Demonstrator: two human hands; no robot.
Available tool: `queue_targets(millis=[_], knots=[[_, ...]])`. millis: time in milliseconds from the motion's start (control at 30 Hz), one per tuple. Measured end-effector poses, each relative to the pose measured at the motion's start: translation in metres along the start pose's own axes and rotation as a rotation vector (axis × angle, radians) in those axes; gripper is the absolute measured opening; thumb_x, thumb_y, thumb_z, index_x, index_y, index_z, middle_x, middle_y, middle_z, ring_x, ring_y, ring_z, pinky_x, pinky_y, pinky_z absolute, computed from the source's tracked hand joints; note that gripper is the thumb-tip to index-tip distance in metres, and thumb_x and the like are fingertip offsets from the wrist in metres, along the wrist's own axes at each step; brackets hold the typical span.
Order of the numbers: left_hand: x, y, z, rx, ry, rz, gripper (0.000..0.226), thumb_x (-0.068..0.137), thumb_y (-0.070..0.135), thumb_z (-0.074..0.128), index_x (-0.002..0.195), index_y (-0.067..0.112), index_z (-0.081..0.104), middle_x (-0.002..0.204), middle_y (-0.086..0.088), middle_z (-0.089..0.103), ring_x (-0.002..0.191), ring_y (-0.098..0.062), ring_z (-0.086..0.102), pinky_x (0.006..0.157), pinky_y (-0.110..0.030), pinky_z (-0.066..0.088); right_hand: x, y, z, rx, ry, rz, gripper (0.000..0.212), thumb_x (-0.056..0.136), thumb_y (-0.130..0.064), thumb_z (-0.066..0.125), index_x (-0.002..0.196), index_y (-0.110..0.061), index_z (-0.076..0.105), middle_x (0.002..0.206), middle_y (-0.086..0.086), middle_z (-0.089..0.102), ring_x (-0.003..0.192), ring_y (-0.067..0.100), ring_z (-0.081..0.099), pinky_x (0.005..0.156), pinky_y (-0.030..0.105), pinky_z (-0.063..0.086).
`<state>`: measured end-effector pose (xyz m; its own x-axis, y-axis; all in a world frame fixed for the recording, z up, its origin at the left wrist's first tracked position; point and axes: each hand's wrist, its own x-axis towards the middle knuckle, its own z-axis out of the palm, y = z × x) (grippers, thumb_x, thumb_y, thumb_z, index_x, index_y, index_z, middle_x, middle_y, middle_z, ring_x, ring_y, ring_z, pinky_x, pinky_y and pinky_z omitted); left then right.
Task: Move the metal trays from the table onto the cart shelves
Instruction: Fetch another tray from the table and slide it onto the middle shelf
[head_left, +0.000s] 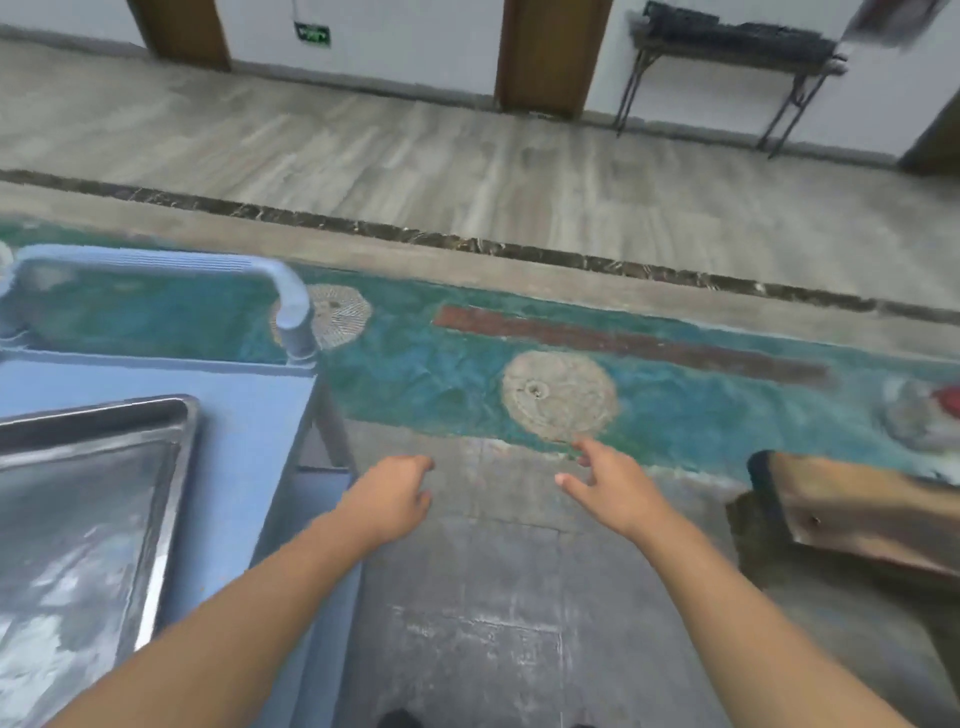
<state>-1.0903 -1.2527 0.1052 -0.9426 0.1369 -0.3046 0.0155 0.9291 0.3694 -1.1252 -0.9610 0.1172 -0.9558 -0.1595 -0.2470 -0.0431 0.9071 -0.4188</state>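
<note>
A metal tray (78, 519) lies on the top shelf of a blue plastic cart (249, 431) at the lower left; its near end runs out of view. My left hand (389, 499) hangs over the floor just right of the cart's edge, fingers loosely curled, holding nothing. My right hand (613, 488) is stretched forward over the floor with fingers spread and empty. A corner of a brown wooden table (857, 509) shows at the right edge. No tray is visible on it.
The cart's curved blue handle (291, 306) rises at its far end. The floor has grey concrete near me, then a teal painted strip with round drain covers (558, 395). A dark folding table (727, 47) stands against the far wall.
</note>
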Motion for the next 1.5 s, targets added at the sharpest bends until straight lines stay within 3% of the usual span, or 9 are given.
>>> queue_targets(millis=[200,433,667,867,1133,1200,1333,1500], knots=[[0.030,0.126,0.029,0.053,-0.050,0.193,0.047,0.092,0.028,0.054,0.136,0.014,0.050,0.133,-0.010,0.061,0.124,-0.027,0.055,0.099,-0.035,0.045,-0.072,0.119,-0.028,0.091,0.129,0.206,0.063,0.088,-0.052,0.059,0.139,-0.018,0.046,0.135,0.006,0.057,0.124,0.023,0.054,0.098,0.036,0.044],[0.033,0.287,0.092,0.155,-0.106,0.409,0.048,0.093,0.029,0.054,0.138,0.011,0.049,0.137,-0.012,0.057,0.126,-0.024,0.054,0.100,-0.030,0.041,-0.183,0.263,-0.056,0.165,0.246,0.396,0.062,0.088,-0.052,0.059,0.135,-0.014,0.050,0.131,0.007,0.061,0.121,0.023,0.056,0.094,0.032,0.044],[0.030,0.451,0.156,0.302,-0.224,0.715,0.051,0.095,0.032,0.054,0.142,0.013,0.045,0.142,-0.009,0.053,0.129,-0.024,0.052,0.104,-0.034,0.043,-0.331,0.378,-0.075,0.330,0.442,0.715,0.062,0.085,-0.053,0.063,0.135,-0.018,0.052,0.129,0.005,0.063,0.116,0.022,0.060,0.096,0.036,0.047],[0.020,0.577,0.211,0.365,-0.299,0.981,0.047,0.095,0.034,0.055,0.137,0.014,0.050,0.137,-0.008,0.056,0.125,-0.023,0.053,0.103,-0.033,0.043,-0.439,0.428,-0.067,0.471,0.610,0.987,0.061,0.086,-0.046,0.066,0.136,-0.015,0.051,0.130,0.008,0.062,0.114,0.021,0.062,0.092,0.029,0.045],[0.009,0.717,0.294,0.395,-0.458,1.266,0.041,0.093,0.038,0.057,0.126,0.013,0.055,0.122,-0.007,0.062,0.111,-0.024,0.059,0.094,-0.036,0.047,-0.521,0.479,-0.051,0.546,0.677,1.288,0.061,0.086,-0.052,0.064,0.135,-0.018,0.051,0.127,0.008,0.063,0.113,0.025,0.061,0.093,0.034,0.047],[0.015,0.749,0.314,0.402,-0.493,1.304,0.037,0.094,0.039,0.057,0.121,0.013,0.057,0.120,-0.008,0.063,0.109,-0.024,0.060,0.089,-0.035,0.047,-0.528,0.496,-0.053,0.589,0.693,1.346,0.065,0.085,-0.053,0.064,0.138,-0.018,0.048,0.130,0.010,0.062,0.116,0.024,0.060,0.094,0.033,0.046],[0.034,0.799,0.347,0.381,-0.569,1.307,0.048,0.094,0.038,0.058,0.135,0.014,0.053,0.135,-0.008,0.058,0.125,-0.024,0.054,0.100,-0.031,0.042,-0.520,0.527,-0.056,0.629,0.745,1.446,0.065,0.085,-0.050,0.066,0.137,-0.016,0.049,0.130,0.011,0.062,0.115,0.022,0.061,0.092,0.031,0.045],[0.050,0.837,0.382,0.433,-0.638,1.340,0.052,0.094,0.041,0.057,0.138,0.015,0.049,0.137,-0.009,0.057,0.125,-0.025,0.054,0.100,-0.033,0.044,-0.499,0.555,-0.052,0.668,0.741,1.517,0.063,0.086,-0.050,0.064,0.136,-0.015,0.049,0.132,0.011,0.059,0.121,0.021,0.057,0.097,0.034,0.045]])
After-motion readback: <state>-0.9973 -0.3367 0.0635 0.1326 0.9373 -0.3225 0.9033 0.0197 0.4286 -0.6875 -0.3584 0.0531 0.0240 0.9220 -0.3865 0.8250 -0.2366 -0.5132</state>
